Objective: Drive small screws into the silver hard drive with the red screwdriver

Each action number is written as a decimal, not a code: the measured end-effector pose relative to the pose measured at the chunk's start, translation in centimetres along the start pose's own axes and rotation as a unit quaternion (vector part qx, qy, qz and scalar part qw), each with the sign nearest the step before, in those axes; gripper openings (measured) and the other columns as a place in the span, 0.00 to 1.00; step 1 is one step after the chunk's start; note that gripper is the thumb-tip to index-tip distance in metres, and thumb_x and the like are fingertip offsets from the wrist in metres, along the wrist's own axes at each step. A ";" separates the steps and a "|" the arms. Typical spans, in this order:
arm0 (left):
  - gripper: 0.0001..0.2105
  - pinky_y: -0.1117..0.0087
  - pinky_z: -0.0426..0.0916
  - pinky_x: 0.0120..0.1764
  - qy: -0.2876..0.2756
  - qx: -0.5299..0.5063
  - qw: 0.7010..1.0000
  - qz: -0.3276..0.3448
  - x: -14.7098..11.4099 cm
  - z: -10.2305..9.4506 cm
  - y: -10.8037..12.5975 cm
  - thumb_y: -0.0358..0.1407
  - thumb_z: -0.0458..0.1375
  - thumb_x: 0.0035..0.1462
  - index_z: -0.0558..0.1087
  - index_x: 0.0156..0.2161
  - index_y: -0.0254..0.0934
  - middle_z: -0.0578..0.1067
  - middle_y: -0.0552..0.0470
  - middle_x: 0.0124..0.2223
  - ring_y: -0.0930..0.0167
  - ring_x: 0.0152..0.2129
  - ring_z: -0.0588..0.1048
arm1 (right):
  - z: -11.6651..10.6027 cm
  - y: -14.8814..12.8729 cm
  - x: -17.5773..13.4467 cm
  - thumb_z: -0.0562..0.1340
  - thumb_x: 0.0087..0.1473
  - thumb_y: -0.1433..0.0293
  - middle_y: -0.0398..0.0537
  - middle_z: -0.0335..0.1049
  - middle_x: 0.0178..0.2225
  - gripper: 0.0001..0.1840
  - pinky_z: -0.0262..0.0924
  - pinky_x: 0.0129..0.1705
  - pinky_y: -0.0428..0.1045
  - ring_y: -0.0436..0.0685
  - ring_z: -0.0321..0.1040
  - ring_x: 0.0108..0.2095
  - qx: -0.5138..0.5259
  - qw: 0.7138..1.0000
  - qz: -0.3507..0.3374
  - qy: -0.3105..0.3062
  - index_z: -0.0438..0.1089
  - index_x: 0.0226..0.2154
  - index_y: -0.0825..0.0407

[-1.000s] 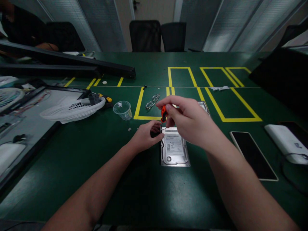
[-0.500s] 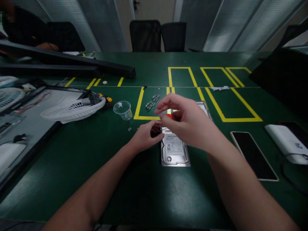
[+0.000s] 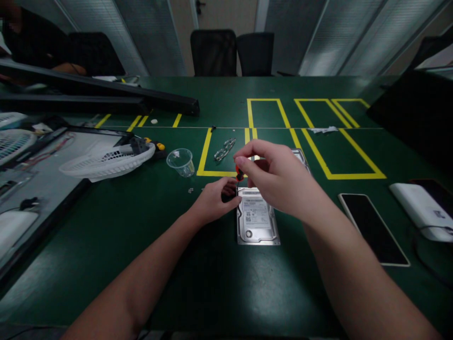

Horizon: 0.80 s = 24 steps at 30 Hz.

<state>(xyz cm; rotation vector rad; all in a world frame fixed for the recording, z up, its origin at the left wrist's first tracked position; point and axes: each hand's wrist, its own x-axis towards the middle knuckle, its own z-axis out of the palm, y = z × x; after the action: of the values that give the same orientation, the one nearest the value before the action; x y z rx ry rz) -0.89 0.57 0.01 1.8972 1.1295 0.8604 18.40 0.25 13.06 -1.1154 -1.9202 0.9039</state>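
A silver hard drive (image 3: 257, 215) with a white label lies flat on the green table. My left hand (image 3: 215, 200) holds its far left corner, thumb on the edge and fingers curled beyond it. Above that same corner, my right hand (image 3: 274, 177) pinches the top of a small red and black screwdriver (image 3: 239, 174). The screwdriver stands roughly upright, its shaft pointing down at the corner; the fingers partly hide the tip. Another silver drive-like piece (image 3: 300, 156) shows partly behind my right hand.
Left of my hands stand a clear plastic cup (image 3: 181, 163) and several tiny screws (image 3: 190, 190). Glasses (image 3: 224, 149) lie beyond. A phone (image 3: 373, 229) and white power bank (image 3: 423, 210) are at right. A panel with a white racket-like frame (image 3: 109, 163) fills the left; a person sits far left.
My right hand's fingers have closed on the screwdriver handle, where they were spread above it. The handle now shows more plainly, further left. My left hand and the hard drive stay put.
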 end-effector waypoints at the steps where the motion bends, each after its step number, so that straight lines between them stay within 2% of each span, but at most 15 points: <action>1: 0.16 0.61 0.80 0.47 0.000 0.002 1.000 0.002 0.0 0.0 -0.1 0.37 0.68 0.62 0.74 0.52 0.34 0.83 0.44 0.46 0.64 0.41 0.83 | 0.0 -0.2 -0.1 0.64 0.69 0.65 0.44 0.73 0.31 0.08 0.55 0.28 0.51 0.52 0.68 0.28 -0.005 1.000 0.007 0.001 0.73 0.38 0.51; 5: 0.14 0.63 0.80 0.46 0.004 0.018 1.000 0.004 0.0 0.0 -0.1 0.37 0.68 0.61 0.75 0.50 0.35 0.83 0.45 0.45 0.65 0.39 0.83 | 0.0 -0.2 -0.3 0.69 0.64 0.62 0.40 0.67 0.25 0.11 0.51 0.26 0.50 0.52 0.63 0.24 -0.032 0.999 0.021 0.019 0.70 0.35 0.50; 8: 0.14 0.64 0.80 0.45 0.008 0.028 1.000 0.006 -0.1 0.0 -0.1 0.35 0.68 0.61 0.75 0.50 0.35 0.84 0.46 0.45 0.66 0.39 0.83 | 0.2 0.1 -0.3 0.70 0.63 0.63 0.43 0.71 0.28 0.10 0.54 0.28 0.50 0.54 0.66 0.28 -0.042 0.999 0.013 0.025 0.70 0.35 0.49; 13: 0.15 0.63 0.80 0.45 0.009 0.017 1.000 0.006 0.0 0.0 -0.2 0.36 0.68 0.61 0.75 0.50 0.35 0.84 0.46 0.44 0.65 0.40 0.83 | 0.2 0.2 -0.1 0.64 0.67 0.71 0.47 0.78 0.40 0.02 0.63 0.36 0.51 0.56 0.74 0.38 0.023 0.999 -0.028 0.003 0.73 0.40 0.51; 19: 0.16 0.60 0.80 0.47 0.005 0.007 1.000 0.006 0.0 0.1 -0.3 0.37 0.68 0.61 0.75 0.52 0.35 0.83 0.43 0.47 0.64 0.42 0.83 | 0.1 0.0 0.2 0.61 0.71 0.68 0.46 0.74 0.32 0.11 0.59 0.33 0.51 0.55 0.71 0.34 0.006 0.999 -0.032 -0.022 0.76 0.36 0.52; 24: 0.16 0.61 0.80 0.46 0.006 0.010 1.000 0.008 0.0 0.0 0.0 0.37 0.67 0.61 0.74 0.51 0.34 0.83 0.42 0.47 0.65 0.40 0.82 | 0.5 0.4 0.2 0.58 0.73 0.68 0.48 0.77 0.38 0.11 0.61 0.35 0.52 0.57 0.75 0.38 0.013 0.999 -0.029 -0.009 0.76 0.43 0.52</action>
<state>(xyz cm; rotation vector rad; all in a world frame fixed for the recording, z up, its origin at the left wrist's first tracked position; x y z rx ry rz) -0.95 0.58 -0.01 1.9230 1.1358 0.8739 18.10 0.43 12.55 -1.0346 -1.9401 0.9060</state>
